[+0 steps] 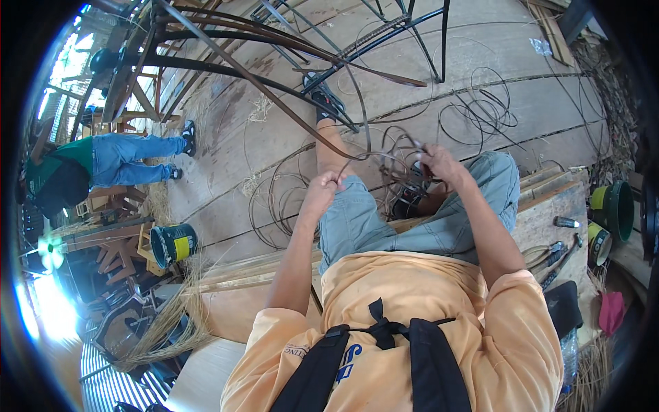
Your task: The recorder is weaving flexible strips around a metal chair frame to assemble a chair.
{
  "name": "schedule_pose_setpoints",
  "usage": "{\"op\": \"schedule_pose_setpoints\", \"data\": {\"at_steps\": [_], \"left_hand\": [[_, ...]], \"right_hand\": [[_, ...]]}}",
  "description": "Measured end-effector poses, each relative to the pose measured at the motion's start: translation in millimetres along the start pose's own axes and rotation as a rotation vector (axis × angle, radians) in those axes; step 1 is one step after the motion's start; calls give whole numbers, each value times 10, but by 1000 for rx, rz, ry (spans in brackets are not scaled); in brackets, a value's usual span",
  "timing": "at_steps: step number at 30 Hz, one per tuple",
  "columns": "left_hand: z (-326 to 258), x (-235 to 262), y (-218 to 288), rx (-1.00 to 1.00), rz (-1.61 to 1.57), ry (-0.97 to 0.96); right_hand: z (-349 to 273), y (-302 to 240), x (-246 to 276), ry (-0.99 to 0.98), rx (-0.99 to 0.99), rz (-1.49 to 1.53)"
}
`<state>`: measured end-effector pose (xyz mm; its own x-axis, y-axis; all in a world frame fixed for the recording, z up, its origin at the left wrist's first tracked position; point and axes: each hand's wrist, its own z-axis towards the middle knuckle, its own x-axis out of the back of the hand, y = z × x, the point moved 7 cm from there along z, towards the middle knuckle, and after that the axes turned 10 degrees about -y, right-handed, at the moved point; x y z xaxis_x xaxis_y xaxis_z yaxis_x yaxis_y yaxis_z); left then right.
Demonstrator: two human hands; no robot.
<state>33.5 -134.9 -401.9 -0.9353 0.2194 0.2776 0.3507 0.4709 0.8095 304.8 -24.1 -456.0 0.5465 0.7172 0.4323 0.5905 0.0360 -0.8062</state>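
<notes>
My left hand (pixel 324 190) is closed around a thin dark rattan strand (pixel 274 103) that runs up and left toward a metal frame (pixel 226 41). Over my knee, my right hand (pixel 439 163) pinches a tangle of the same dark strands (pixel 398 147). I sit on a low wooden platform (pixel 549 206) in grey shorts and a yellow shirt, one leg stretched out onto the plank floor. The strand arches between both hands.
Loose coils of strand (pixel 480 110) lie on the plank floor (pixel 528 62). A dark bucket (pixel 173 244) stands at left, near another person in jeans (pixel 130 158). Green pots (pixel 614 206) and hand tools (pixel 563 254) sit at right.
</notes>
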Motion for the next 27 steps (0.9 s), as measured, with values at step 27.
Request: {"op": "schedule_pose_setpoints", "data": {"at_steps": [27], "left_hand": [[-577, 781, 2571, -710, 345, 419]], "right_hand": [[-1928, -2044, 2807, 1455, 73, -461]]}}
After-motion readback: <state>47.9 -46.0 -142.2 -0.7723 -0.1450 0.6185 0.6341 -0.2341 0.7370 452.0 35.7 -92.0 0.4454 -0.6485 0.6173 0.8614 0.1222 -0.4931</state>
